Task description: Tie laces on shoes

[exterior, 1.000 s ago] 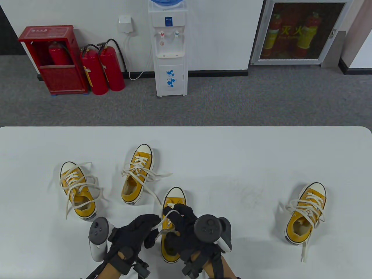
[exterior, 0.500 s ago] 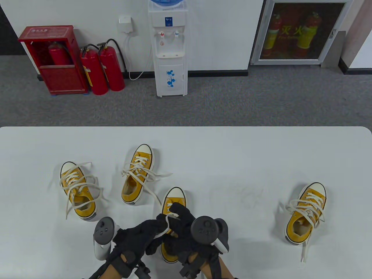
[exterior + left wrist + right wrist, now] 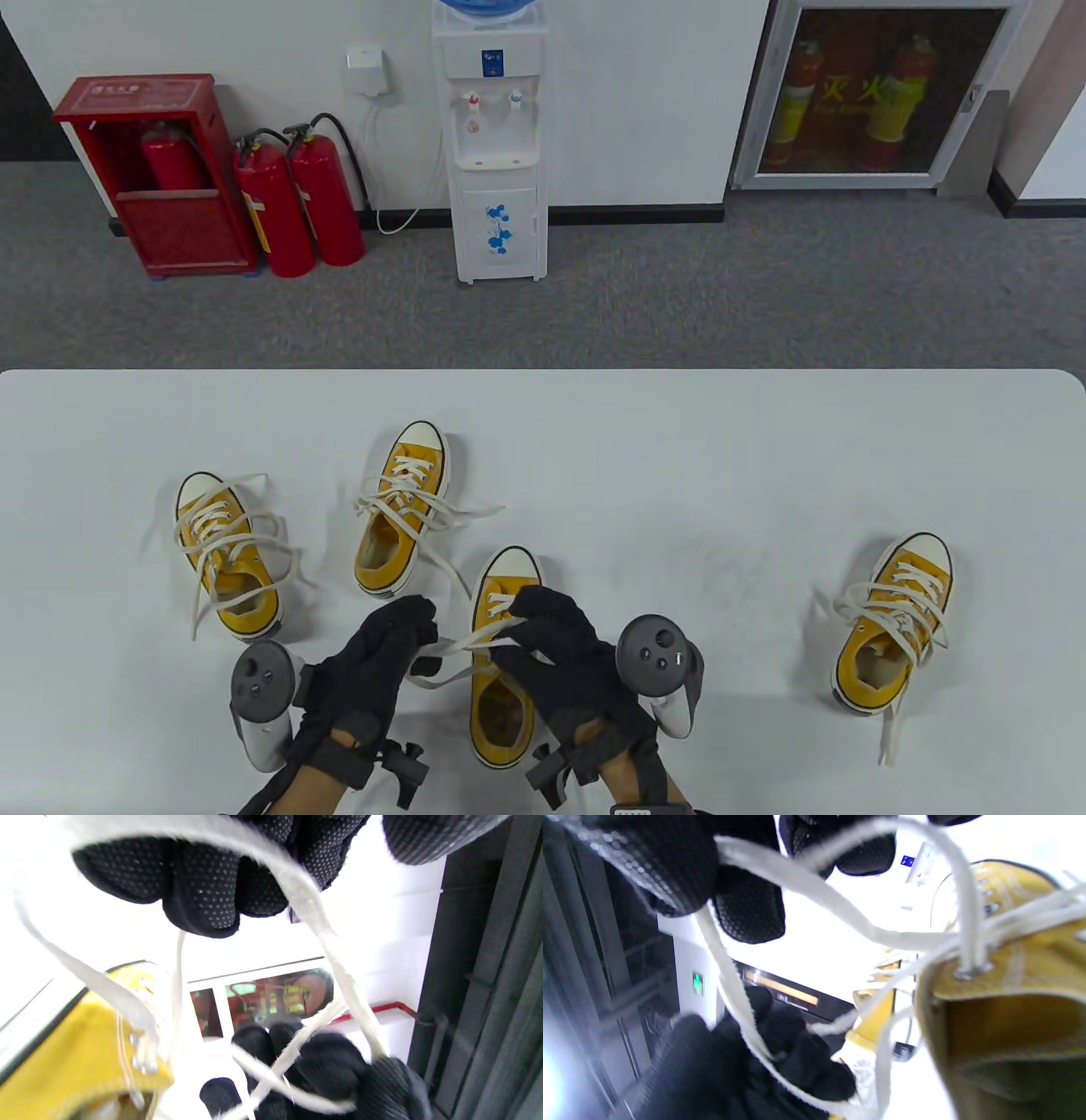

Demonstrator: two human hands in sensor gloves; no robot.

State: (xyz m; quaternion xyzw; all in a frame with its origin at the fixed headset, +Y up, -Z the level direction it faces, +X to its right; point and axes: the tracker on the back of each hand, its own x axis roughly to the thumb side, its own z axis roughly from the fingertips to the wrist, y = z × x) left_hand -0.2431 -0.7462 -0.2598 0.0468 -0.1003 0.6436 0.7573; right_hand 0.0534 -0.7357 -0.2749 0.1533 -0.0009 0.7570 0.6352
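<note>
A yellow canvas shoe (image 3: 502, 705) with a white toe cap sits at the table's near middle, toe pointing away. Its white lace (image 3: 462, 648) stretches sideways between my hands, above the shoe's tongue. My left hand (image 3: 399, 632) grips one lace strand left of the shoe. My right hand (image 3: 543, 624) grips the other strand over the shoe. In the left wrist view the lace (image 3: 314, 921) runs from my fingers down to the right hand (image 3: 322, 1069). In the right wrist view the lace (image 3: 806, 891) leads to an eyelet of the shoe (image 3: 1009, 984).
Three more yellow shoes with loose white laces lie on the white table (image 3: 645, 458): one at the left (image 3: 227, 556), one at centre left (image 3: 403, 509), one at the right (image 3: 895, 624). A loose lace end from the centre-left shoe trails toward my hands.
My hands were bunched together over the shoe, winding the lace. They have now moved apart sideways, drawing the lace strands out between them. The shoe's opening has come into view.
</note>
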